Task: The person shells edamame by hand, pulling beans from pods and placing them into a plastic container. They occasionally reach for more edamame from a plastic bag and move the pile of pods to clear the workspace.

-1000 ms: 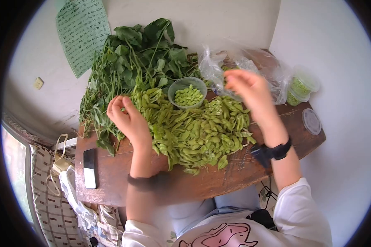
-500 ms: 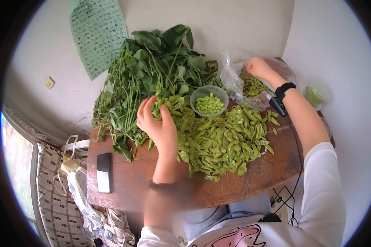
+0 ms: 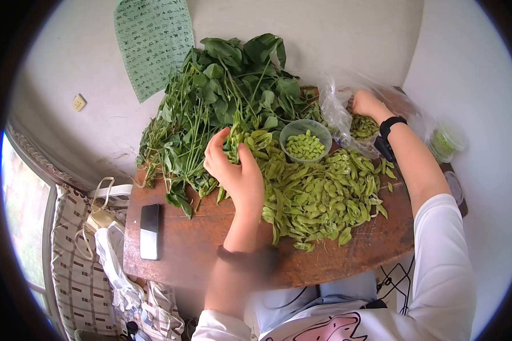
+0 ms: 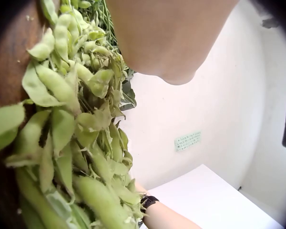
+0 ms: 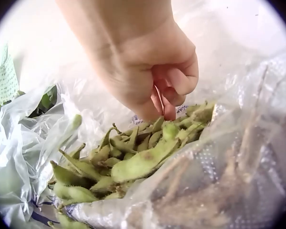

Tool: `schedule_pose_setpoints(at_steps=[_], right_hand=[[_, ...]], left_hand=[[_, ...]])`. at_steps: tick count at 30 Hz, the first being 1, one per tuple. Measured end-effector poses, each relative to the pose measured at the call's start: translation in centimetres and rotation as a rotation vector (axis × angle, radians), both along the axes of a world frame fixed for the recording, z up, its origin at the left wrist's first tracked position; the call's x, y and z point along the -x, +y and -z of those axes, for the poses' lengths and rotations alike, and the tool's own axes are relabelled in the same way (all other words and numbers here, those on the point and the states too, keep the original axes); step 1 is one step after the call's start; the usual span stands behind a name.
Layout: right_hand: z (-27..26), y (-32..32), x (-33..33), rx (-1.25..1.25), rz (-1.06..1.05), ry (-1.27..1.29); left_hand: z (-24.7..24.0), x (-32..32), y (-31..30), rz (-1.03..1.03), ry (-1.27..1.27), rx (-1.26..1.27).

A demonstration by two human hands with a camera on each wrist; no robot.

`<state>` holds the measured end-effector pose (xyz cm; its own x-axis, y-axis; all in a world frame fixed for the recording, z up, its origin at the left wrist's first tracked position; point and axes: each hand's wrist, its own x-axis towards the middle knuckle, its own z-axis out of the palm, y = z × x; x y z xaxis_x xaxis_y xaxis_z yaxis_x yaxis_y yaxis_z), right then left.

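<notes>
Pods — right hand curled down at them, left hand loose.

Left of your left hand, nearer you, lies a phone; beyond that hand you see a handwritten green sheet and, farther left, a socket on the wall.

The person wears a loose white shirt with a pink print outlined in dark lines, its short sleeves plain and wide. Beyond the shirt's hem show pale blue trousers, creased into soft folds. Farther from the shirt, a black band with a dark, boxy module circles the wrist behind the right hand; a dark, blurred band circles the left wrist.
</notes>
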<state>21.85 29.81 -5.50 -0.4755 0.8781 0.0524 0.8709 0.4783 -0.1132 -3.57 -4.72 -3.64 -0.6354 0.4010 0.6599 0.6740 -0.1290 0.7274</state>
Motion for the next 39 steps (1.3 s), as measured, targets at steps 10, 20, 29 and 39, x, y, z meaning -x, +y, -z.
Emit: schedule_pose_setpoints(at_steps=[10, 20, 29, 39], right_hand=[[-6.1, -6.7, -1.6, 0.230, 0.063, 0.454], [-9.1, -23.1, 0.3, 0.362, -0.342, 0.969], [-6.2, -28.1, 2.1, 0.469, -0.665, 1.242], [-3.4, -27.7, 1.4, 0.642, -0.739, 1.405]], left_hand=[[-0.2, -0.8, -0.1, 0.066, -0.062, -0.014], [-1.2, -2.9, -0.6, 0.720, -0.130, 0.116], [-0.7, -4.2, -0.8, 1.062, -0.338, 0.242], [-1.2, -4.8, -1.5, 1.282, -0.527, 0.346]])
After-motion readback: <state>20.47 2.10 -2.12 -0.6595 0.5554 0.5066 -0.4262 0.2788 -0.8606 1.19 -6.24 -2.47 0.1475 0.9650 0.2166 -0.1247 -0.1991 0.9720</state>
